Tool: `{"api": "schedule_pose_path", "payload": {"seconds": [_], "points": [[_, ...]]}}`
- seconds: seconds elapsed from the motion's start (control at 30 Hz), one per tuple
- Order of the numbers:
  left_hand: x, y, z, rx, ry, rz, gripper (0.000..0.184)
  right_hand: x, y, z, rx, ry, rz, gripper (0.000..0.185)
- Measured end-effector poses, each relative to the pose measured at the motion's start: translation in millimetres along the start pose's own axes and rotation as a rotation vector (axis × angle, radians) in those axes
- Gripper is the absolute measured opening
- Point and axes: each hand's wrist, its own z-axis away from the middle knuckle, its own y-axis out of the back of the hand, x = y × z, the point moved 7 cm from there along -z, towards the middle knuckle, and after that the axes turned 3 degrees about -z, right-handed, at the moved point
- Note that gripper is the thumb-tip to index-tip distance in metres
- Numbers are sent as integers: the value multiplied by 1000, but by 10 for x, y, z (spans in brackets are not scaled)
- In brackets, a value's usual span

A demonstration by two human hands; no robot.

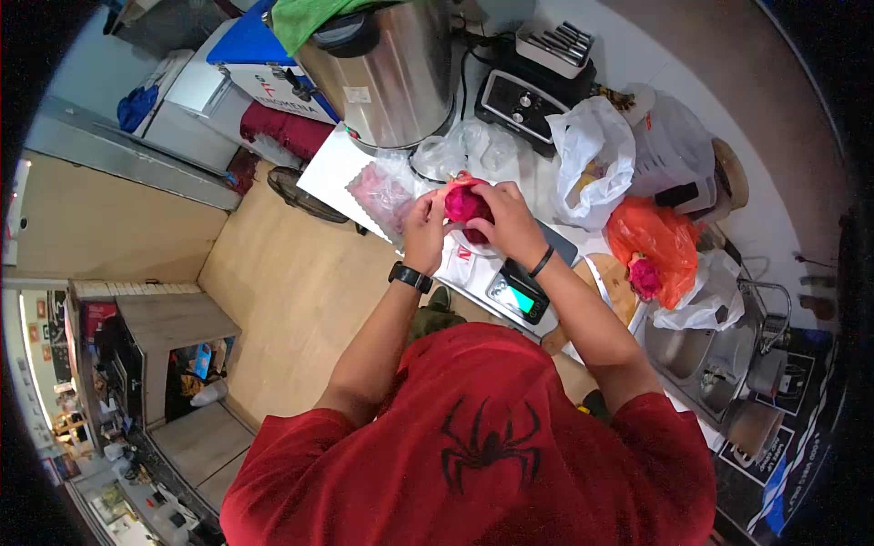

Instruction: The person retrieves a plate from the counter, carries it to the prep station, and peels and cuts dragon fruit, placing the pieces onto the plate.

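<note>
We count two hands, a left hand and a right hand; two pink fruits, a held fruit and a second fruit; two white bags on the right, an upper white bag and a lower white bag; one orange bag; one bag of pink pieces; one scale; one board; one urn; one jug; one cooler; one watch; one wristband; several metal pieces, too overlapped for us to number, in one tray.
</note>
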Motion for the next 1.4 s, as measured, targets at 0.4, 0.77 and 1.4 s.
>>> {"api": "schedule_pose_path", "payload": {"seconds": [0.4, 0.77, 1.4], "points": [[95, -7, 25, 115, -15, -216, 28, -176, -51, 77, -1, 133, 44, 56], [92, -71, -20, -7, 243, -58, 32, -147, 122, 39, -37, 234, -54, 61], [-23, -34, 21, -32, 58, 29, 50, -55, 143, 37, 21, -9, -258, 56]]}}
